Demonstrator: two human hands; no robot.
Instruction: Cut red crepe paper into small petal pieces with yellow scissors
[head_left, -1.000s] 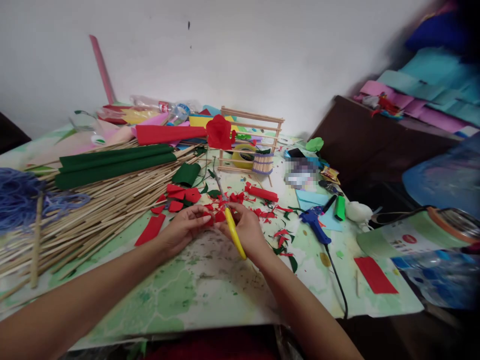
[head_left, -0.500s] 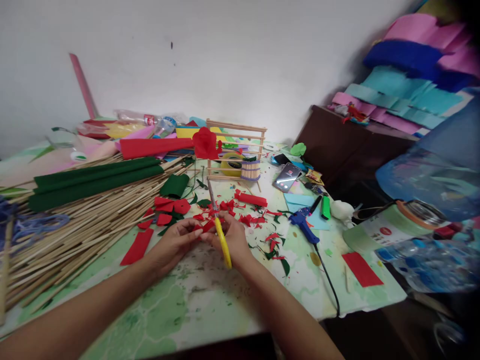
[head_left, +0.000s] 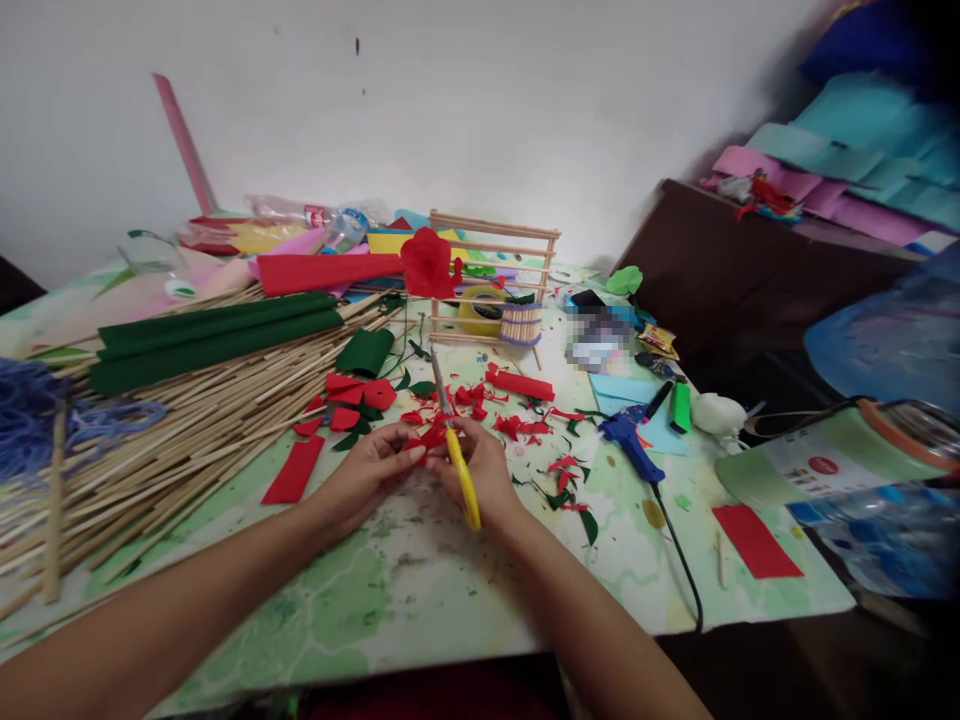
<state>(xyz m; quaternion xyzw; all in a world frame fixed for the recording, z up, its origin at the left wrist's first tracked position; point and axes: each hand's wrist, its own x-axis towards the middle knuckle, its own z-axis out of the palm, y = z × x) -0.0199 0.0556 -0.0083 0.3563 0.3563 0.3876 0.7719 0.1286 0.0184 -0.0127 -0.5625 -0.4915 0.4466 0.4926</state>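
Between my two hands is a small red paper piece [head_left: 427,440]. My left hand [head_left: 375,468] pinches its left side between thumb and fingers. Yellow-handled scissors [head_left: 463,478] are held in my right hand [head_left: 480,475], with the blades pointing away from me toward the wooden rack; its fingertips lie close to the red piece. Red and green scraps [head_left: 517,428] are scattered just beyond and to the right of my hands. A red paper flower [head_left: 427,263] stands before the stick rack [head_left: 495,245].
Thin wooden sticks [head_left: 217,400] and green rolls [head_left: 217,335] cover the left side. On the right are a blue glue gun [head_left: 634,445] with its cord, a green marker [head_left: 680,407], a large green container [head_left: 810,455] and a red strip [head_left: 757,542].
The camera view has shifted, so the table's things appear further right and slightly higher. Both hands remain together around the red piece and scissors.
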